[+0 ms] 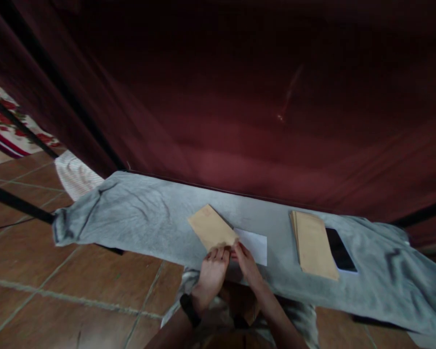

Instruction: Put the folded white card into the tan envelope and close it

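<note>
Grey cloth, maroon curtain beyond; both hands' curled fingers hold tan paper.

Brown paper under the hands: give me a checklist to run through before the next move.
1. Both hands at the brown paper: ok, left hand and right hand meet at its near edge.
2. Firm grip: cannot tell, fingertips too small and blurred.
3. White sheet fully in sight: not ok, partly hidden by the right hand.
4. Brown stack apart from the hands: ok, off to the right.
5. Grey cloth smooth throughout: not ok, creased towards both ends.
</note>
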Tool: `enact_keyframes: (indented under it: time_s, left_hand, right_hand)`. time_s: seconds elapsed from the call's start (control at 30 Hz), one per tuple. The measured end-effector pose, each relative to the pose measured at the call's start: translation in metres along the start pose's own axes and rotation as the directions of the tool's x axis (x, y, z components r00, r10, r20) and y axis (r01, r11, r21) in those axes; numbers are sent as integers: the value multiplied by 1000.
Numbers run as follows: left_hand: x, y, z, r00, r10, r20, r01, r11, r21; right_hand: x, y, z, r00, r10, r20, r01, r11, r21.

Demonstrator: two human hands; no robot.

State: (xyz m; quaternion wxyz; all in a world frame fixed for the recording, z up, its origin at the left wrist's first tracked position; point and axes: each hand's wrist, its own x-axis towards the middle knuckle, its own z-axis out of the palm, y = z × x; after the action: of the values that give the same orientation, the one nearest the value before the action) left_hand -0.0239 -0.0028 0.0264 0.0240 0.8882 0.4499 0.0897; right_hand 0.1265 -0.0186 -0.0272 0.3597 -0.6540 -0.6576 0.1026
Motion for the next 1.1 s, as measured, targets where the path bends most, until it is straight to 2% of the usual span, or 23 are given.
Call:
enact_keyframes:
  time_s: [0.07,0.13,0.2,0.27,0.3,0.33,0.4,0.47,0.57,0.67,0.77,0.87,1.0,1.1]
  left_hand:
    - [-2,17,1,1000,-4,17,5,998,-69]
    - [-2,22,0,1000,10,6,-8,984,-178]
    - [0,16,0,998,57,-31,-63,957,-282]
    - [3,3,-1,991,116,-60,-129,941,-312]
    - [5,-5,-2,987,149,-56,-159,942,-297]
    - [9,-12,-2,983,180,-39,-184,945,-272]
    - [19,-26,-4,969,246,27,-234,945,-229]
    - [32,-35,-8,940,324,106,-296,930,-218]
    - [53,-41,-12,883,426,196,-375,893,-250]
    - [66,-41,-10,840,483,249,-397,858,-326]
    - [71,-38,-4,816,499,293,-375,842,-388]
    - [72,-37,-1,806,508,305,-370,834,-410]
    - [76,-36,2,792,547,270,-412,806,-425]
    - [78,-35,3,795,554,246,-435,804,-406]
  right_hand:
    - [-3,-5,1,996,86,40,-92,978,186]
    - [-8,-7,-4,974,205,93,-225,890,396]
    - [-12,-5,-14,932,320,171,-358,731,581]
    - [-14,-3,-25,877,388,282,-468,565,679]
    - [-13,-2,-31,856,401,328,-506,513,694]
    - [-12,-1,-35,847,401,349,-522,499,692]
    - [-10,1,-42,850,402,341,-515,496,699]
    - [-8,3,-47,868,401,294,-482,533,695]
    - [-7,5,-52,838,418,350,-540,538,648]
    - [-7,10,-57,810,431,399,-586,544,601]
    - [-7,16,-59,810,460,365,-584,572,575]
    - [-8,22,-61,822,446,354,-568,606,556]
    - [-7,26,-65,853,363,377,-522,638,566]
    - [-7,29,-67,864,349,362,-501,666,553]
